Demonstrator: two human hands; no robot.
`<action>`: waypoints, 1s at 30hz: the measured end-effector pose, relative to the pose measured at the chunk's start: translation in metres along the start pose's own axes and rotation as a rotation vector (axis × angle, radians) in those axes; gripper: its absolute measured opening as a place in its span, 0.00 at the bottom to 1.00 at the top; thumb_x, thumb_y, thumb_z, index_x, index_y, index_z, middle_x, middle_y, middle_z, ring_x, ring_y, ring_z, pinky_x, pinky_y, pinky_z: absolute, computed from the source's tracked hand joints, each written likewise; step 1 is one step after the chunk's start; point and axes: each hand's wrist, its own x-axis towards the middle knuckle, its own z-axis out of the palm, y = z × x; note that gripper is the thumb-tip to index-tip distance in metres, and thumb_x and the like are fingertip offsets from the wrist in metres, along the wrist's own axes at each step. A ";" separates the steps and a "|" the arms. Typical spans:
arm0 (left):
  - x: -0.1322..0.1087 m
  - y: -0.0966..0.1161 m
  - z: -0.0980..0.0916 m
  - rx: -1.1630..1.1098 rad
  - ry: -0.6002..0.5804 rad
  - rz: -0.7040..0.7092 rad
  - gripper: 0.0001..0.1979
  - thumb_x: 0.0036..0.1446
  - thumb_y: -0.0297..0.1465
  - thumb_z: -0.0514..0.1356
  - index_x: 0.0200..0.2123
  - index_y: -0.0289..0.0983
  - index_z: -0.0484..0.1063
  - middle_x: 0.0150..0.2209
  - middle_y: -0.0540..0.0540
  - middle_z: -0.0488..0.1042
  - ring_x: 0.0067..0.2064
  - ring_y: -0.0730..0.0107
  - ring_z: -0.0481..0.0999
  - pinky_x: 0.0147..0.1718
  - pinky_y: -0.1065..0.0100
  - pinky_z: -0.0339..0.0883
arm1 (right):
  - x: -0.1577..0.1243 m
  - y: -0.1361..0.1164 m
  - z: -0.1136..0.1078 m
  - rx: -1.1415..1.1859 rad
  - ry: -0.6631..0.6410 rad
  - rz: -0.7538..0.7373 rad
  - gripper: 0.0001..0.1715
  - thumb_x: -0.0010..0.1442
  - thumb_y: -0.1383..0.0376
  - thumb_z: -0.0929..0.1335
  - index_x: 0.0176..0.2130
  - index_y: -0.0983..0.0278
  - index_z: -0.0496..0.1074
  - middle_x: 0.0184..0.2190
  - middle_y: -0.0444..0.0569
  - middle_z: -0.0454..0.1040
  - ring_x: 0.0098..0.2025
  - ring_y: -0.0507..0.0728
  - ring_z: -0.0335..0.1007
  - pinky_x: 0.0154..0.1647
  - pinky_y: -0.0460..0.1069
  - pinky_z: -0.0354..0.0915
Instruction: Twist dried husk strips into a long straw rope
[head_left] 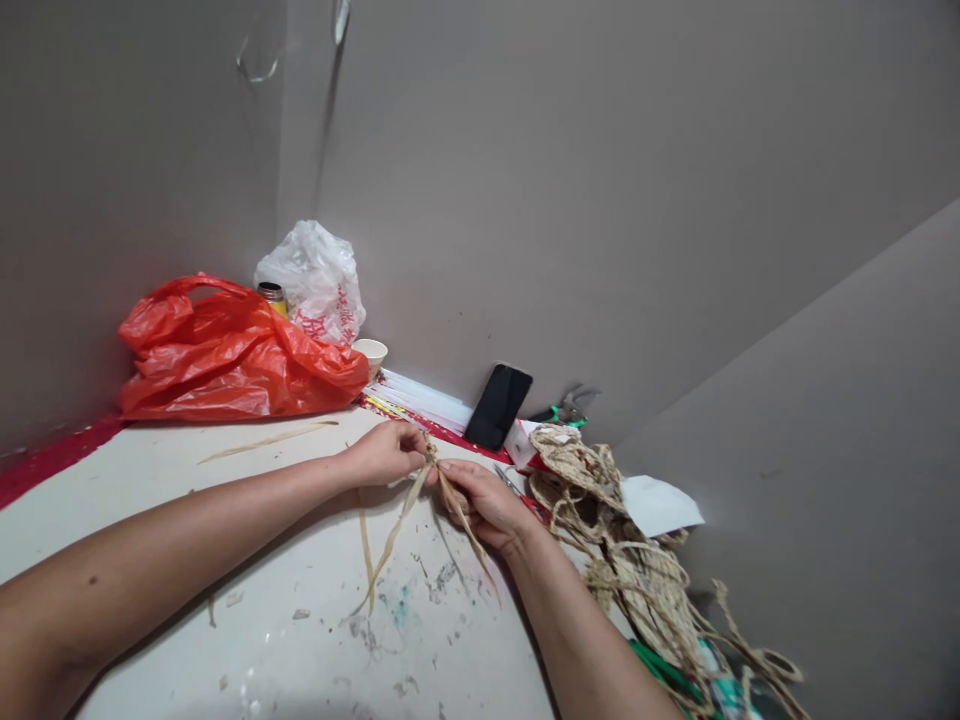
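Note:
Both hands meet above the middle of the white table. My left hand (386,452) is closed in a pinch at the top of a small knot of dry, straw-coloured plant strips (401,515). On the other side of the knot, my right hand (480,497) is closed, its thumb and fingers pressed on the same strips. Long flat ends hang down below both hands toward the tabletop. Fingers hide part of the knot. A single loose strip (266,440) lies on the table beyond my left forearm.
A red plastic bag (240,360), a white plastic bag (315,275) and a paper cup (370,352) stand at the back left. A phone (499,405) leans on the wall. Pliers (574,405), scissors (531,503) and coiled braided rope (645,580) lie at the right. The table (315,640) is stained.

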 end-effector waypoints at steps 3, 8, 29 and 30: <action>0.001 -0.004 0.002 -0.085 -0.072 -0.038 0.03 0.46 0.27 0.56 0.26 0.33 0.69 0.25 0.50 0.71 0.28 0.75 0.67 0.31 0.73 0.60 | -0.001 0.000 0.000 -0.006 -0.013 -0.001 0.15 0.54 0.57 0.69 0.30 0.67 0.69 0.13 0.34 0.51 0.14 0.43 0.35 0.12 0.40 0.34; 0.000 -0.010 0.000 -0.161 -0.180 -0.069 0.06 0.47 0.31 0.58 0.27 0.32 0.70 0.25 0.49 0.72 0.21 0.80 0.62 0.22 0.75 0.55 | -0.002 -0.001 0.000 -0.013 -0.042 0.015 0.14 0.53 0.58 0.69 0.32 0.68 0.70 0.14 0.34 0.51 0.14 0.43 0.35 0.13 0.40 0.34; -0.004 -0.003 0.008 -0.272 -0.083 -0.275 0.09 0.47 0.32 0.60 0.22 0.34 0.64 0.16 0.55 0.63 0.16 0.84 0.57 0.17 0.77 0.48 | -0.003 -0.004 0.007 -0.321 0.020 -0.005 0.19 0.55 0.51 0.66 0.31 0.66 0.68 0.14 0.35 0.54 0.13 0.44 0.36 0.13 0.43 0.34; -0.004 -0.003 0.008 -0.270 -0.083 -0.280 0.09 0.47 0.32 0.59 0.22 0.34 0.64 0.17 0.53 0.65 0.17 0.83 0.60 0.18 0.77 0.50 | -0.003 -0.004 0.008 -0.363 0.029 -0.020 0.20 0.56 0.51 0.66 0.31 0.66 0.68 0.14 0.35 0.54 0.14 0.44 0.37 0.13 0.43 0.34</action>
